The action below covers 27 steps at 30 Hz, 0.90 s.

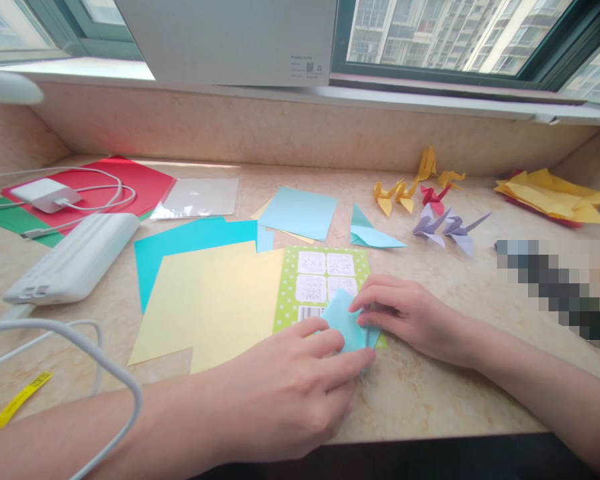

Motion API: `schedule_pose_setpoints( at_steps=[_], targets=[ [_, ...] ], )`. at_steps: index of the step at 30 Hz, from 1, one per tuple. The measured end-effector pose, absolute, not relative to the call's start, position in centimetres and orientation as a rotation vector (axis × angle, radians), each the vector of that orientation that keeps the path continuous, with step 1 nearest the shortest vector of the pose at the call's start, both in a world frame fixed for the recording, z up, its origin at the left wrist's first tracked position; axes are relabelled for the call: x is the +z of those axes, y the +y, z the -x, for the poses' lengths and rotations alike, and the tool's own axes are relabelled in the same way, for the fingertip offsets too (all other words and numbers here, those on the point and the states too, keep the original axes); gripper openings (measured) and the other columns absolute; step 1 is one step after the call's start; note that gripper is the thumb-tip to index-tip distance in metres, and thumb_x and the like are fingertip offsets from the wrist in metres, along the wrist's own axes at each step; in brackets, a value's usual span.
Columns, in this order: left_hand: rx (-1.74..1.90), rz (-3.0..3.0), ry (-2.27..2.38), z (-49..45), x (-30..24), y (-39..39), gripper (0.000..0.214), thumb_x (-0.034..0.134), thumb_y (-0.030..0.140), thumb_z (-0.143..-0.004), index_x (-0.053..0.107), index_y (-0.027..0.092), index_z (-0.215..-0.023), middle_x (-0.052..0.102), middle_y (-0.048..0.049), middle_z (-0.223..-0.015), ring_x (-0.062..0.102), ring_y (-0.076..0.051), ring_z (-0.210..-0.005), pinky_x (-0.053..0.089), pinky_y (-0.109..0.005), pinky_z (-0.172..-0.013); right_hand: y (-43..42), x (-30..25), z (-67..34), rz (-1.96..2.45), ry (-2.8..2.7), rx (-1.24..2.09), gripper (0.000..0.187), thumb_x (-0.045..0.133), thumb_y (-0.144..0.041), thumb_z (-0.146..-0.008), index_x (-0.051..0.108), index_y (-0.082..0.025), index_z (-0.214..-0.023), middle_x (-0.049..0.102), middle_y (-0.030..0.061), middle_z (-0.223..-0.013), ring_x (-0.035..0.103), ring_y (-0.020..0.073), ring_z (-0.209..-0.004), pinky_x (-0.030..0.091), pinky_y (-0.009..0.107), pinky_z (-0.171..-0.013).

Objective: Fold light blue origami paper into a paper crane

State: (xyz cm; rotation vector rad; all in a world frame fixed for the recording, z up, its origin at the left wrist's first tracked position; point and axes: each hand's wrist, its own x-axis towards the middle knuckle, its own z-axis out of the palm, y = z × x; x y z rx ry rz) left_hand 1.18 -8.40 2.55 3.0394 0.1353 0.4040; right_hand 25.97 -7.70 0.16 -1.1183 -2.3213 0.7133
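Both my hands work on a small light blue folded paper [344,321] that lies on a green dotted instruction sheet [325,270] near the table's front edge. My left hand [293,390] pinches the paper's lower edge from the left, fingers pressed together. My right hand [410,313] presses its fingertips on the paper's right side. Part of the paper is hidden under my fingers.
Yellow sheets [210,303] and blue sheets [190,243] lie left of the green sheet. A white power bank [75,257], a charger [45,193] with cables and red paper [130,177] are at far left. Several folded paper cranes [430,200] and yellow papers [550,193] are at right.
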Motion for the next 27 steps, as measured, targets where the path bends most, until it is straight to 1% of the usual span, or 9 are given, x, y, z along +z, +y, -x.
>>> schedule_pose_setpoints(
  at_steps=[4,12,18,27],
  targets=[
    [0.448,-3.045,0.130,-1.09,2.28,-8.31,0.011,0.058,0.019,-0.091,0.065,0.016,-0.084,0.065,-0.0122,-0.110,0.055,-0.020,-0.086,0.045,-0.034,-0.081,-7.76,-0.12,-26.04,1.116,-2.320,0.698,0.010,0.060,-0.021,-0.094,0.068,-0.023,-0.100,0.069,0.0038,-0.094,0.063,0.0174,-0.088,0.050,0.031,-0.079],
    [0.424,-3.039,0.096,-0.96,2.26,-8.29,0.012,0.059,0.017,-0.090,0.064,0.016,-0.080,0.065,-0.0114,-0.111,0.054,-0.017,-0.079,0.044,-0.032,-0.073,-7.94,0.00,-25.72,1.062,-2.323,0.666,0.015,0.055,-0.020,-0.096,0.067,-0.024,-0.104,0.068,0.0044,-0.097,0.062,0.0190,-0.094,0.051,0.033,-0.083],
    [0.437,-3.044,0.104,-1.04,2.33,-8.46,0.014,0.059,0.017,-0.090,0.063,0.016,-0.077,0.065,-0.0117,-0.111,0.053,-0.017,-0.077,0.043,-0.032,-0.071,-7.74,-0.16,-25.60,1.082,-2.335,0.628,0.016,0.054,-0.023,-0.097,0.068,-0.025,-0.104,0.070,0.0048,-0.098,0.063,0.0198,-0.094,0.051,0.036,-0.084],
    [0.410,-3.053,0.095,-0.97,2.34,-8.37,0.015,0.058,0.016,-0.091,0.064,0.016,-0.076,0.064,-0.0118,-0.114,0.053,-0.017,-0.077,0.043,-0.032,-0.070,-7.73,0.19,-25.65,0.976,-2.367,0.628,0.014,0.053,-0.019,-0.097,0.066,-0.024,-0.101,0.067,0.0040,-0.097,0.059,0.0183,-0.094,0.047,0.035,-0.086]
  ],
)
